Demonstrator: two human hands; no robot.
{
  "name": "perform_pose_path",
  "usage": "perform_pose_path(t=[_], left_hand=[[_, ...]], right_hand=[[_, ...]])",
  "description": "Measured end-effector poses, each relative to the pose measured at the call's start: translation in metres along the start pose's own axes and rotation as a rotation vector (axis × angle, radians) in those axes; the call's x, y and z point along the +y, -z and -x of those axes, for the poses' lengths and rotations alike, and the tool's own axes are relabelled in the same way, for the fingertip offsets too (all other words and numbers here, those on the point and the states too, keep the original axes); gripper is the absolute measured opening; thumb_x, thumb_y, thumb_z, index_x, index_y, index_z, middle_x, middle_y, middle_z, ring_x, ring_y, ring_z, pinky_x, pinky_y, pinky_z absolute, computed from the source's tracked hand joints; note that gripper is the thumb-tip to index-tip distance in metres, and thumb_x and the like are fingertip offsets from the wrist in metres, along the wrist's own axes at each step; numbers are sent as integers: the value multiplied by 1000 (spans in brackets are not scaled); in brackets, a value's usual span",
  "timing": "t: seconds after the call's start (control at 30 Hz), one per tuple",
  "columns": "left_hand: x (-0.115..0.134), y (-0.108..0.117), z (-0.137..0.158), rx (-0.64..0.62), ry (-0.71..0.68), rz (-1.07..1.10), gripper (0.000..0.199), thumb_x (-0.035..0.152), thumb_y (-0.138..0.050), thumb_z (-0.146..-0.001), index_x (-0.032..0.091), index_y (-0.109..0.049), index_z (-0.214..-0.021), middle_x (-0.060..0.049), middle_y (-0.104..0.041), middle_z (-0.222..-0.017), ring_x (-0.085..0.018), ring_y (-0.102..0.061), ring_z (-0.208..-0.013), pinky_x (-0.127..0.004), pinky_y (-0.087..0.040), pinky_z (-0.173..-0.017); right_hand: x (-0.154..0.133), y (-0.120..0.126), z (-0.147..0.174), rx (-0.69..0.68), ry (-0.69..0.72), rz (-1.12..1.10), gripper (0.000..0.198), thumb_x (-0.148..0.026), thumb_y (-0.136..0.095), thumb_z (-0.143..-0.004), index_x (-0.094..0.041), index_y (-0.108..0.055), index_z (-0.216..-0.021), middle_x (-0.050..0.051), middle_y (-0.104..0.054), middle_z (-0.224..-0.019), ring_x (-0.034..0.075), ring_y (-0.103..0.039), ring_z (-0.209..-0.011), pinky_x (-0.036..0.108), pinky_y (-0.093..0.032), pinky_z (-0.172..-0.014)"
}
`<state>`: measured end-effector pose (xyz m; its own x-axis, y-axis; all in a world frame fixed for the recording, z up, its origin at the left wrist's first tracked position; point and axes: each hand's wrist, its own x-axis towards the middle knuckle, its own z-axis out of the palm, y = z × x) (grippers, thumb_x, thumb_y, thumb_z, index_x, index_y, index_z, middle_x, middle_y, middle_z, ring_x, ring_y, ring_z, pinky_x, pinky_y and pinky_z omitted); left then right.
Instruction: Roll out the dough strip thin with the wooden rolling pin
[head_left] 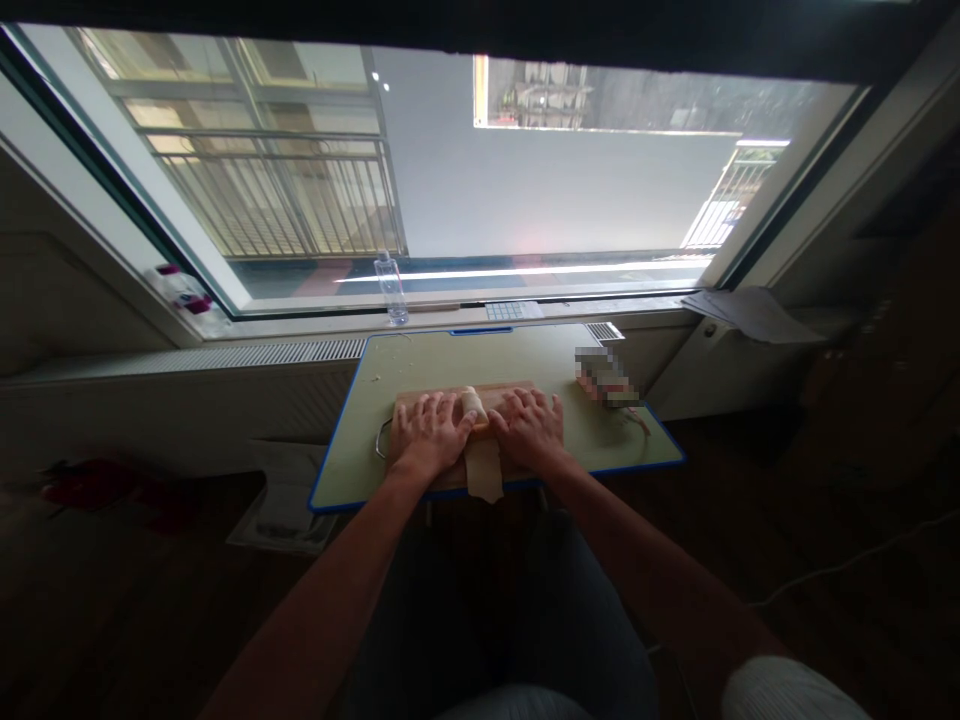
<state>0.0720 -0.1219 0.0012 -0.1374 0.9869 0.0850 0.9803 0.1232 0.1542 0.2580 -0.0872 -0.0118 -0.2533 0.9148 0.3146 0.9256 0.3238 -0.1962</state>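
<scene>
A clear bottle (391, 290) stands by the window, its contents unclear. A pale roll (473, 404) lies on a wooden board (516, 468) between the hands, a flat strip (484, 472) extending toward the person. The left hand (433, 432), spread wide, has its thumb against the roll; the right hand (529, 428), also wide, rests just beside it.

Daylight enters through the wide, white-framed glass window (480, 190), which glares pale against gloomy surroundings. Just below the window, the pale-green, blue-edged rectangular tabletop (435, 360) catches soft light; farther below, the dark-brown floor (712, 520) nearly blackens (fine detail drowns there). Wide-angle stretching skews the outer edges. Below the window's right half, blocky pixelation masks a small greyish-pink object (604, 375).
</scene>
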Motion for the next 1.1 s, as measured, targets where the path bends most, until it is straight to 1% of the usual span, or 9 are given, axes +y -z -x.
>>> perform_pose_path(t=[0.13, 0.27, 0.6, 0.83, 1.1], left_hand=[[0, 0, 0, -19, 8, 1, 68, 66, -31, -108, 29, -52, -162, -11, -48, -172, -32, -36, -161, -64, -21, -134], [0, 2, -1, -16, 5, 8, 67, 66, -31, -108, 30, -54, -160, -10, -49, -172, -31, -37, -161, -63, -22, -134], [1, 5, -10, -37, 17, 13, 68, 65, -31, -108, 29, -52, -162, -11, -50, -171, -32, -39, -160, -61, -23, -133], [-2, 2, -21, -60, 36, 19, 74, 68, -29, -107, 27, -50, -165, -10, -46, -174, -33, -37, -162, -62, -21, -134], [-3, 2, -27, -49, 24, 25, 76, 70, -29, -106, 26, -50, -164, -11, -46, -174, -32, -37, -161, -60, -22, -134]], right_hand=[[0, 0, 1, -10, 0, 6, 53, -56, -45, -110, -24, -68, -145, 12, -63, -158, 34, -47, -149, 59, -24, -127], [0, 1, 0, -10, -2, 5, 52, -56, -46, -111, -23, -68, -144, 12, -64, -157, 34, -47, -149, 58, -24, -127], [-1, 0, -11, -18, -5, 6, 51, -56, -48, -109, -23, -70, -141, 13, -67, -153, 34, -50, -145, 58, -24, -126], [0, -2, -22, -34, -17, -1, 51, -57, -49, -108, -24, -71, -140, 13, -69, -150, 35, -53, -141, 56, -27, -123], [0, -3, -26, -30, -23, 5, 49, -57, -52, -106, -24, -72, -136, 13, -71, -146, 35, -55, -136, 55, -30, -121]])
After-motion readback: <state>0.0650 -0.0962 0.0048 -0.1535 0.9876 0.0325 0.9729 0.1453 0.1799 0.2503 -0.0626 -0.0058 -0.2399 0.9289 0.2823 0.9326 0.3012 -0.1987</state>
